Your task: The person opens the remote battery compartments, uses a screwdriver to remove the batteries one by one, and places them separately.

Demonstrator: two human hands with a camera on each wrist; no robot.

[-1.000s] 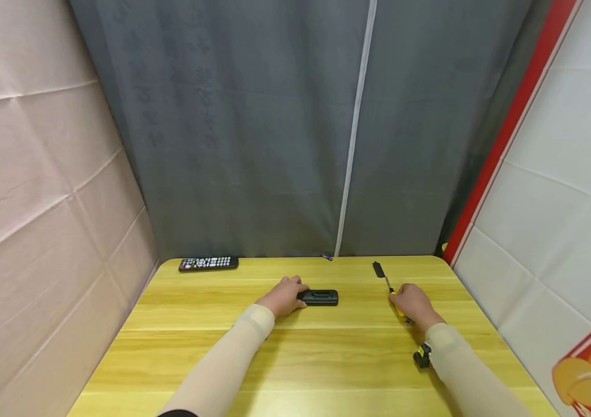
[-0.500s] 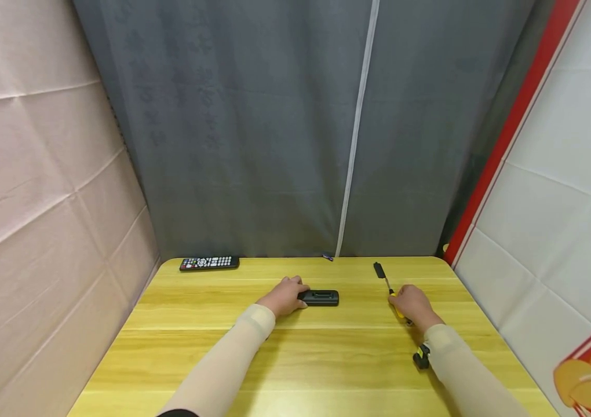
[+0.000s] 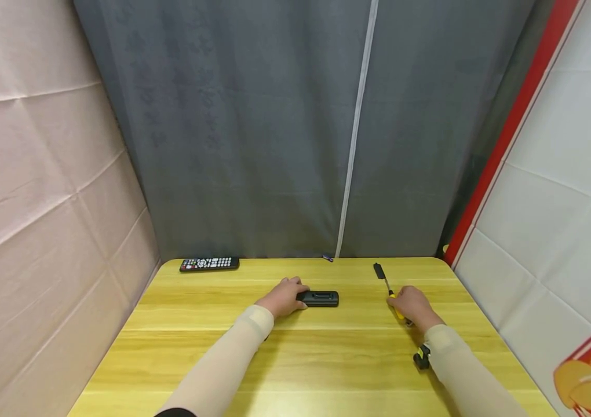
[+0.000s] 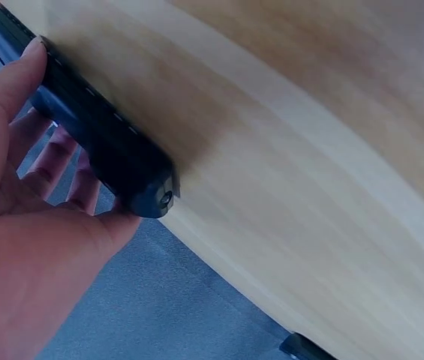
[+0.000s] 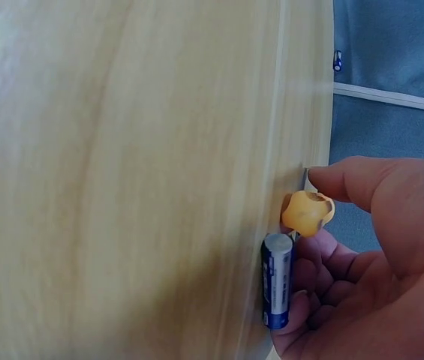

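Observation:
In the head view my left hand (image 3: 284,296) grips one end of a black remote control (image 3: 321,298), lying back up with a long recess showing. The left wrist view shows the thumb on one side of the remote (image 4: 114,142) and the fingers spread along the other. My right hand (image 3: 414,304) holds a screwdriver by its yellow handle (image 5: 307,212), the thin shaft pointing away. Just beyond the shaft's tip lies a small flat black cover (image 3: 379,270). A blue and silver battery (image 5: 277,281) lies close beside the right fingers and the handle's end.
Another black remote control (image 3: 209,263) with white and coloured buttons lies at the far left of the wooden table (image 3: 327,359). A small blue battery-like piece (image 3: 328,258) sits at the far edge. A grey curtain (image 3: 254,145) hangs behind, with cloth walls on both sides.

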